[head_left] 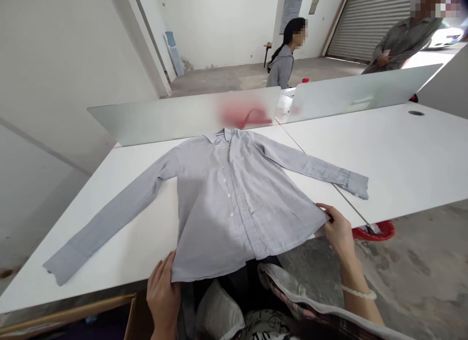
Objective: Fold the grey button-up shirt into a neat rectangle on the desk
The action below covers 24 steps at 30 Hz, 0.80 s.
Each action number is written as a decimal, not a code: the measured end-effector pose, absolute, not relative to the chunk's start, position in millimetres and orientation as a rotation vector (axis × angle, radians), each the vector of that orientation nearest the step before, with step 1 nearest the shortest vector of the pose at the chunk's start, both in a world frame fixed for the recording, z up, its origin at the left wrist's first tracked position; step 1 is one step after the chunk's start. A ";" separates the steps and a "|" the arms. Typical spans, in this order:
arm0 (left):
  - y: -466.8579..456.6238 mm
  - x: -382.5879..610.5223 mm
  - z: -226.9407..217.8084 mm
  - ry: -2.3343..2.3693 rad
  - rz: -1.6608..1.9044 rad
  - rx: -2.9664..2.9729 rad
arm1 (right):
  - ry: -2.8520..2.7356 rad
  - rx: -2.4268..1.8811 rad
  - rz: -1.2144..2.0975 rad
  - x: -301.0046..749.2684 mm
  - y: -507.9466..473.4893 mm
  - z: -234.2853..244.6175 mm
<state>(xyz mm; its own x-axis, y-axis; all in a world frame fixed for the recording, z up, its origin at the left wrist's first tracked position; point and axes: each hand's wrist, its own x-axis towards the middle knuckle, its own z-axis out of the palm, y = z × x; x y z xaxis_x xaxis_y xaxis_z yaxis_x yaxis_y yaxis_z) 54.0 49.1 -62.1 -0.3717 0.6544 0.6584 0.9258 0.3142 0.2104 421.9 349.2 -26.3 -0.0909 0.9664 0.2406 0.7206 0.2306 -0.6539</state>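
— Found the shirt (234,203) where?

— Spread front-up and buttoned on the white table (139,247), collar toward the frosted divider (175,116), with both sleeves flung outward and the hem just over the near edge.

— And saw the hands doing what?

— Caught the left hand (163,293) closed on the hem's left corner, fingers curled over the cloth. Caught the right hand (338,230) pinching the hem's right corner, close above a red basket (380,230) on the floor.

— Judged the hold sound?

— Mostly. Looked like smoothing by the hem, so wanted equal tension from both corners, drawn straight toward the body rather than sideways, to keep the button line centred. Noticed ripples across the lower front; probably needed a light, even tug, kept low against the tabletop, not a lift. Also thought the right cuff, lying over the seam between tables, worth minding against a snag.
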 end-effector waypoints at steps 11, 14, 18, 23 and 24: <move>31.3 44.9 -50.0 -2.308 -0.793 -1.339 | -2.332 -1.380 0.038 459.1 362.3 -46.0; 17.6 30.5 -48.0 -2.381 -0.563 -1.469 | -2.472 -1.364 -0.003 474.2 366.2 -49.5; 12.7 5.5 -23.3 -2.419 -0.369 -1.695 | -2.644 -1.320 -0.021 474.6 375.1 -12.3; 112.7 11.4 65.6 -2.107 -0.569 -1.920 | -2.677 -0.781 0.166 366.8 399.3 75.1; 144.1 15.6 82.4 -2.107 -0.538 -2.044 | -2.661 -0.663 0.258 336.3 401.7 83.9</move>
